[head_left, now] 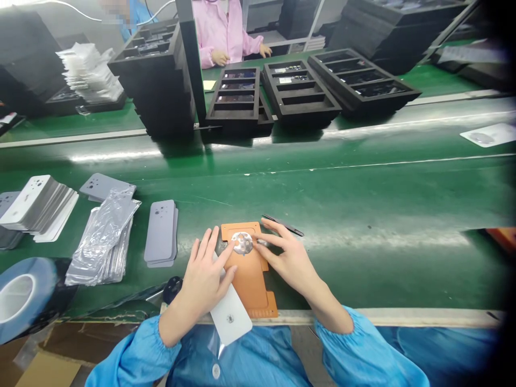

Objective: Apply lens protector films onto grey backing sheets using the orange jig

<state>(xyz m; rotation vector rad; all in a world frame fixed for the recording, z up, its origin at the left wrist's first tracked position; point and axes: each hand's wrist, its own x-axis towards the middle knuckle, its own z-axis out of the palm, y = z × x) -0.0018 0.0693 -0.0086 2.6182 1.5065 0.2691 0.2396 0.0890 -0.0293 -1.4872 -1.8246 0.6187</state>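
Observation:
An orange jig plate (pixel 245 279) lies near the bench's front edge, with a round silver piece (pixel 242 243) on its upper part. My left hand (pixel 207 274) has its fingers stretched and spread; its index fingertip touches the silver piece's left side. Beneath that palm, a white phone back cover (pixel 231 317) lies slanted, its lower end past the bench edge. On the right, my right hand (pixel 288 255) pinches the silver piece's rim between thumb and index finger, other fingers raised. Black tweezers (pixel 284 225) lie just beyond it.
Grey phone back covers (pixel 160 231), a plastic-wrapped stack (pixel 102 242) and white covers (pixel 40 207) stand at left. A blue tape roll (pixel 24 295) sits at front left. Black foam trays (pixel 300 94) line the back, where a person in pink (pixel 221 29) stands.

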